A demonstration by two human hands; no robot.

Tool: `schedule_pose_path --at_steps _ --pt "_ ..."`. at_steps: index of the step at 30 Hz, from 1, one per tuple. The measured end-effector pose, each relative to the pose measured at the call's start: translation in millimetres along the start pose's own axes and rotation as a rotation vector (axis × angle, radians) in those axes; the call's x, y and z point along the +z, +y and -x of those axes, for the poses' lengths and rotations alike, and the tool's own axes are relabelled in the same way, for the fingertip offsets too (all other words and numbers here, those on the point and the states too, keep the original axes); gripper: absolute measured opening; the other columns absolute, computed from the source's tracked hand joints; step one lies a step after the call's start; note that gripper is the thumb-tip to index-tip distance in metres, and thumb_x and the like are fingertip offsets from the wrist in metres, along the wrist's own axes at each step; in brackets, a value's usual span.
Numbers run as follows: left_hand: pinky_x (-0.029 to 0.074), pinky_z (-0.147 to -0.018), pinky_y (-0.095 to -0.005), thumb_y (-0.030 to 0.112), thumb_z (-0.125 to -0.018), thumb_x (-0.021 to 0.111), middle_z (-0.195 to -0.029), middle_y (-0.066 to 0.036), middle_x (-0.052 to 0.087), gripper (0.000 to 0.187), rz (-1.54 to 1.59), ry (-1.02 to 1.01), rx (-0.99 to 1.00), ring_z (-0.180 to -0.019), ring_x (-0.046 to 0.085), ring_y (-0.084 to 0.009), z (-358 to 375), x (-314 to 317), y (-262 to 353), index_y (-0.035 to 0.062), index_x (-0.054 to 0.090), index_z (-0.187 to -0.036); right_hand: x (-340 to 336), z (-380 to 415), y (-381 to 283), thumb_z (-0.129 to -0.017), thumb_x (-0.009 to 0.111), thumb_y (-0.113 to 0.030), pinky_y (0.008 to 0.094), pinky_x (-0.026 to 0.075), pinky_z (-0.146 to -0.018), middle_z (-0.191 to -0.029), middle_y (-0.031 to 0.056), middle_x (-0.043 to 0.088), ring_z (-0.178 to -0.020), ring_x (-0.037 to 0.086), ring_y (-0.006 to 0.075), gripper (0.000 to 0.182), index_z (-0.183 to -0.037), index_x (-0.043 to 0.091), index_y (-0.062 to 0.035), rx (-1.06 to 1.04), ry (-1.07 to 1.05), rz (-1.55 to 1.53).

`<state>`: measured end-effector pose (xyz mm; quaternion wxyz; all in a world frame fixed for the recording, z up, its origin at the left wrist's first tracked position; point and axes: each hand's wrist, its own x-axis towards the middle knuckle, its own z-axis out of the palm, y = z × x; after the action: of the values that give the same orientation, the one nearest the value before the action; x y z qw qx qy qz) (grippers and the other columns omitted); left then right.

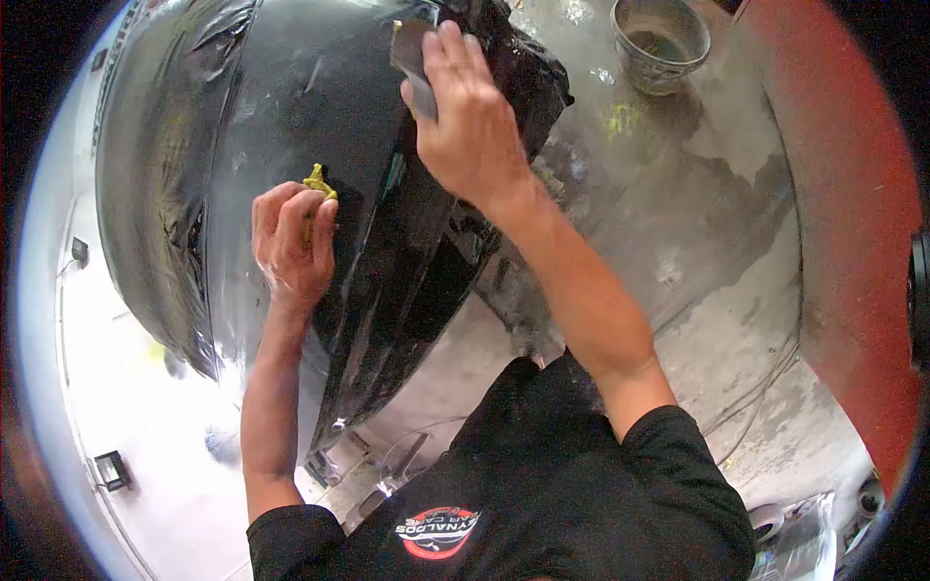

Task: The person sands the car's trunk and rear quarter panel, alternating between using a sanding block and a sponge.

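A large dark, glossy curved surface [300, 87], partly wrapped in black plastic film [387, 320], fills the left and centre. My left hand [295, 242] is over it, fingers closed on a crumpled yellow cloth [318, 184] that sticks out above the fingertips. Farther up, my right hand [470, 121] presses a flat grey-brown pad [412, 60] against the surface near the film's upper edge. Its fingers lie together over the pad, with the thumb along the near side.
On the wet grey floor [717, 223] at the upper right stands a bucket [661, 48]. A red panel [862, 194] runs down the right side. Thin cables [765, 382] lie on the floor, and plastic-wrapped items [799, 537] sit at the lower right.
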<state>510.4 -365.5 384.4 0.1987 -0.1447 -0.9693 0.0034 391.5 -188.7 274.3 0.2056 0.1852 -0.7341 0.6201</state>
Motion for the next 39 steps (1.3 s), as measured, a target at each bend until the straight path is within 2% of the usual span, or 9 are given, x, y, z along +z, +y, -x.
schedule_pose_path --at_steps 1,5,7,13,18,23,29,37,39 --pt "0.052 -0.084 -0.04 0.007 -0.091 0.073 -0.102 -0.013 0.067 0.009 0.011 0.011 0.002 -0.094 0.065 -0.0309 -1.6 0.5 3.6 0.0036 0.068 -0.098 -3.9 3.8 -3.3 -0.084 0.061 -0.008 0.0501 0.034 -0.12 -0.149 0.038 0.042 -0.138 0.041 0.0557 0.061 -0.139 0.048 0.0151 0.024 -0.014 -0.028" --pt "0.052 -0.081 -0.0417 0.008 -0.088 0.075 -0.099 -0.012 0.066 0.011 0.036 0.051 0.009 -0.09 0.064 -0.031 -5.3 1.7 6.7 0.0044 0.067 -0.095 -9.0 4.1 3.8 -0.092 0.06 -0.014 0.0497 0.036 -0.118 -0.149 0.0364 0.044 -0.137 0.042 0.0553 0.057 -0.14 0.049 0.0134 -0.038 -0.057 0.066" --pt "0.052 -0.078 -0.0413 0.007 -0.086 0.077 -0.096 -0.011 0.064 0.012 0.041 0.074 0.02 -0.088 0.063 -0.0299 -7.6 1.1 6.9 0.005 0.067 -0.093 -10.0 -29.7 16.8 -0.098 0.061 -0.022 0.048 0.042 -0.113 -0.14 0.0338 0.053 -0.133 0.049 0.0504 0.049 -0.136 0.055 0.0092 -0.041 -0.05 0.129" --pt "0.052 -0.078 -0.0424 0.009 -0.083 0.077 -0.097 -0.01 0.064 0.014 0.063 0.096 0.013 -0.089 0.063 -0.0302 -10.1 -4.6 9.2 0.0056 0.066 -0.091 -22.7 17.9 -32.9 -0.097 0.059 -0.018 0.0518 0.037 -0.117 -0.147 0.0404 0.042 -0.137 0.042 0.0573 0.056 -0.14 0.046 0.0156 0.015 -0.187 0.099" --pt "0.051 -0.077 -0.0419 0.013 -0.083 0.078 -0.097 -0.01 0.064 0.015 0.086 0.118 0.016 -0.087 0.063 -0.0296 -8.2 -4.0 5.3 0.0067 0.066 -0.09 -17.5 -24.4 8.9 -0.087 0.055 -0.008 0.0471 0.033 -0.121 -0.152 0.034 0.042 -0.142 0.039 0.0508 0.06 -0.143 0.047 0.0105 -0.081 -0.219 0.301" --pt "0.052 -0.078 -0.0428 0.012 -0.087 0.074 -0.098 -0.01 0.066 0.011 0.116 0.154 -0.007 -0.089 0.064 -0.0306 -3.9 -3.1 1.5 0.0069 0.067 -0.094 -17.0 -40.7 9.7 -0.087 0.056 -0.008 0.0467 0.033 -0.121 -0.15 0.0337 0.045 -0.143 0.039 0.0496 0.059 -0.143 0.049 0.0112 -0.145 -0.274 0.461" --pt "0.05 -0.077 -0.0438 0.014 -0.089 0.072 -0.099 -0.009 0.065 0.01 0.071 0.186 -0.1 -0.09 0.062 -0.0305 -1.1 -3.5 1.3 0.0076 0.066 -0.095 -27.3 51.5 -83.9 -0.084 0.054 -0.005 0.0511 0.029 -0.121 -0.153 0.0308 0.044 -0.143 0.04 0.0474 0.06 -0.141 0.05 0.0115 -0.293 -0.56 0.359" --pt "0.049 -0.073 -0.0434 0.02 -0.087 0.072 -0.092 -0.007 0.062 0.013 0.079 0.208 -0.088 -0.087 0.061 -0.0293 -0.2 -0.1 -4.4 0.0098 0.063 -0.088 -6.0 -70.1 -14.3 -0.085 0.053 -0.005 0.0526 0.039 -0.115 -0.151 0.0272 0.048 -0.137 0.049 0.0422 0.054 -0.138 0.054 0.0074 -0.301 -0.541 0.613" --pt "0.049 -0.072 -0.0434 0.022 -0.087 0.072 -0.091 -0.008 0.061 0.015 0.068 0.243 -0.081 -0.087 0.061 -0.0293 1.6 2.1 -4.0 0.0104 0.063 -0.086 -5.5 -72.5 -9.2 -0.087 0.055 -0.008 0.0517 0.04 -0.114 -0.148 0.031 0.048 -0.135 0.049 0.0456 0.056 -0.14 0.05 0.0099 -0.341 -0.574 0.619"
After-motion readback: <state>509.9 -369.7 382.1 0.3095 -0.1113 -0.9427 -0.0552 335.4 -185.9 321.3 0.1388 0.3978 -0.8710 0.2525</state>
